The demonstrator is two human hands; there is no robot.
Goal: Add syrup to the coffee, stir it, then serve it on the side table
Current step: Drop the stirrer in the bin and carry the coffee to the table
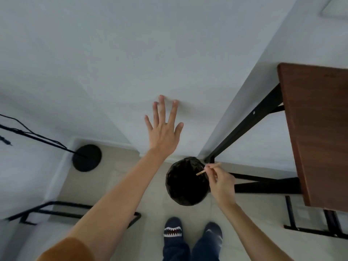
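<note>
Your right hand point(220, 182) has its grip pinched on a thin wooden stir stick point(208, 168), thumb and fingertips clamped near its middle. The stick's long axis runs from lower left up to the right, and its lower end hangs over the open mouth of the black-lined bin point(186, 182), which sits directly below and just left of your grip. So the drop is straight down from the right hand, which is much the nearer one. Your left hand point(162, 129) is spread flat, fingers apart, reaching toward the white wall and holding nothing. The wooden surface point(318, 129) lies to your right; the coffee and syrup are not in view, so you likely turn back that way next
</note>
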